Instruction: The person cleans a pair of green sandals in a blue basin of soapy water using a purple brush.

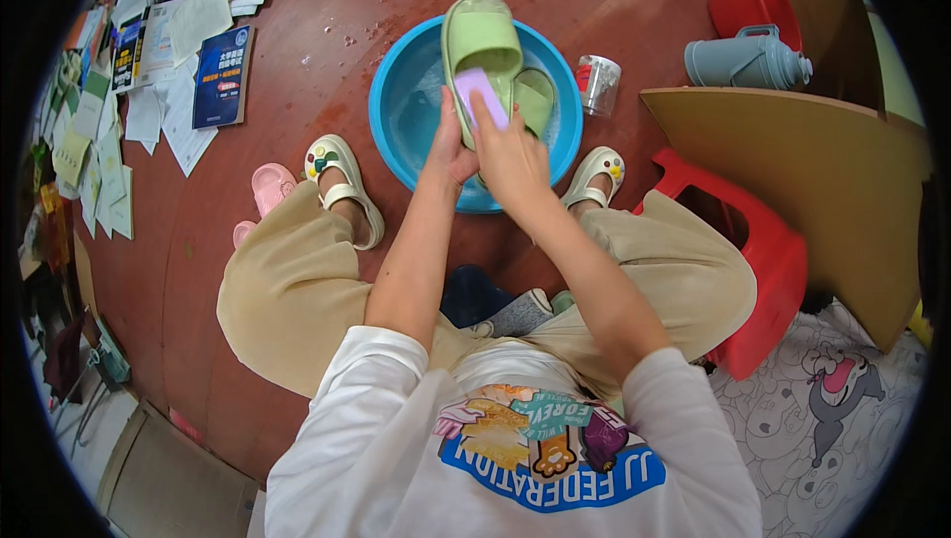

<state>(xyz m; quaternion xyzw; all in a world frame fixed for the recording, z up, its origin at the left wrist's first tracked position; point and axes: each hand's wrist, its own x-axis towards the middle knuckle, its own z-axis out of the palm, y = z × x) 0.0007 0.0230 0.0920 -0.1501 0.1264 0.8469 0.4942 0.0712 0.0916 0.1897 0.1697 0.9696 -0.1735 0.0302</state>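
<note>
My left hand (450,138) grips a light green slide slipper (487,31) near its heel, toe pointing away from me. In my right hand (514,159) is a purple block-shaped scrubber (479,96), slightly blurred, pressed against the slipper's footbed just below the strap. Its underside is hidden, so I cannot tell whether it is a brush or a sponge. The slipper is held over a blue plastic basin (383,96) containing sudsy water (420,114). A second green slipper (535,101) rests in the basin on the right, partly covered by my right hand and the first slipper.
Right of the basin lies a clear plastic jar (600,86). Farther right are a grey-blue thermos flask (743,61), a red bucket (754,7) and a red plastic stool (769,263). Books and papers (174,66) spread at upper left. Pink clogs (272,187) sit by my left foot.
</note>
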